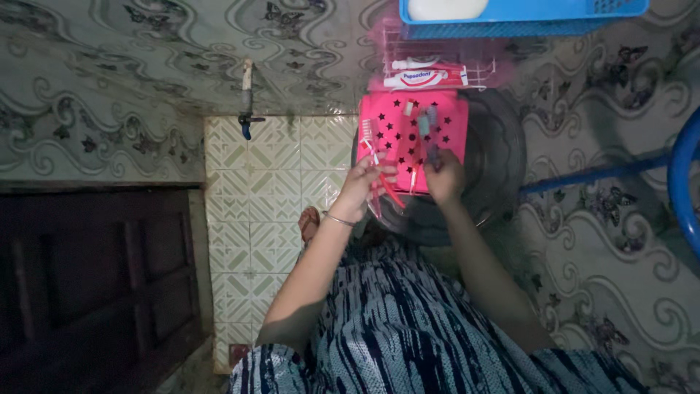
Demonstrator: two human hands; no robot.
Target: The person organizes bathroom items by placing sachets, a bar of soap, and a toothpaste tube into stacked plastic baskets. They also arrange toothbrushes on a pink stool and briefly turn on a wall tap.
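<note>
Patterned wall, pink holder [397,128]: left hand [362,186] closed on red toothbrush [379,171], out of holder; right hand [443,177] grips dark brush [432,138], others seated.

A red toothbrush [380,175] is gripped in the left hand [363,184]. A dark toothbrush [432,146], rising above the fingers, is held by the right hand [445,179] against a pink star-holed holder [413,138].

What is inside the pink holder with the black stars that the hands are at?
Toothbrushes stand in the pink holder, their heads poking out. The right hand grips one; the left hand holds a red toothbrush beside it. Their lower ends inside are hidden by the holder's front.
</note>
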